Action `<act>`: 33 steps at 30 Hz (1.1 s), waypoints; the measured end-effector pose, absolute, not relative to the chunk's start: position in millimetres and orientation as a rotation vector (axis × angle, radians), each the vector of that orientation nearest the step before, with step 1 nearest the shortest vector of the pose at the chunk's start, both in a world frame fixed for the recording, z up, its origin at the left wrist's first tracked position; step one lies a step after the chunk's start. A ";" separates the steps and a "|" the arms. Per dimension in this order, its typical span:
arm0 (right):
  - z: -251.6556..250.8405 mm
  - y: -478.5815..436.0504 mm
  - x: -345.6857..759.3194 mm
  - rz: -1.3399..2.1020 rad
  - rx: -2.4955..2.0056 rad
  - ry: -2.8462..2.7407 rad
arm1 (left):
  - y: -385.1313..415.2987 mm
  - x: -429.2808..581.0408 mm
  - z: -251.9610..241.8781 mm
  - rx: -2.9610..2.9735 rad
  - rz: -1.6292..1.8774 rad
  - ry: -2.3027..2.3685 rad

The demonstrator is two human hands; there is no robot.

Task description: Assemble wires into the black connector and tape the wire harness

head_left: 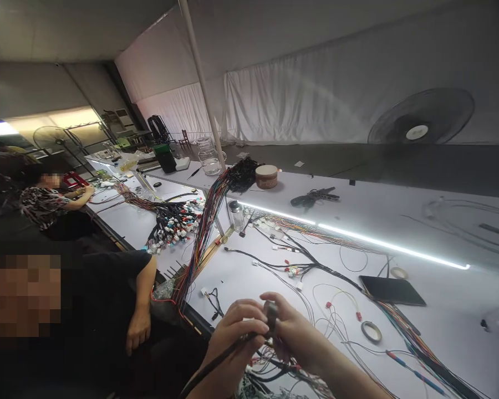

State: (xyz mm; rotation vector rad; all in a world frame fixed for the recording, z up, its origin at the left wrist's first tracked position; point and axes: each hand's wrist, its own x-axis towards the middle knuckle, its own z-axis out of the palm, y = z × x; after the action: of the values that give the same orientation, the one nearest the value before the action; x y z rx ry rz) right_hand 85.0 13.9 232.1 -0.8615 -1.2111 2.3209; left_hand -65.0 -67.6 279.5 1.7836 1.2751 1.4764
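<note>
Near the bottom middle, my left hand [237,338] is closed around a black cable [216,361] that runs down to the lower left. Close against it, my right hand [293,332] has its fingers closed on a small dark grey roll [270,315], which looks like tape, at the cable's upper end. The fingers partly hide both. Under my hands lie loose thin wires and connectors [291,377]. A branched black wire harness [316,260] stretches over the white table just beyond them.
A person in black [100,299] sits close on the left; another person [45,202] works farther back. Around the table are a black phone [393,290], a tape roll [371,332], a hanging wire bundle [208,221], a glass jar [236,216] and a brown tub [266,177].
</note>
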 end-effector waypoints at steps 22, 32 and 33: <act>253.0 8.8 97.6 2.248 -0.662 -1.491 | -57.1 -66.9 281.2 2.045 1.512 1.310; 235.8 -6.4 111.8 1.810 -0.567 -1.466 | -70.0 -61.1 265.1 1.567 1.769 1.599; 236.7 -4.4 110.0 2.003 -0.622 -1.267 | -72.4 -60.4 262.6 1.499 1.783 1.575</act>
State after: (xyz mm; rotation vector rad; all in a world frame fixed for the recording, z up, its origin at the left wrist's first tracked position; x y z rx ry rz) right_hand 110.0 -4.4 236.7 -0.6220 -1.2669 2.0025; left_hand -60.4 -72.4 262.6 1.4989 1.5747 1.7826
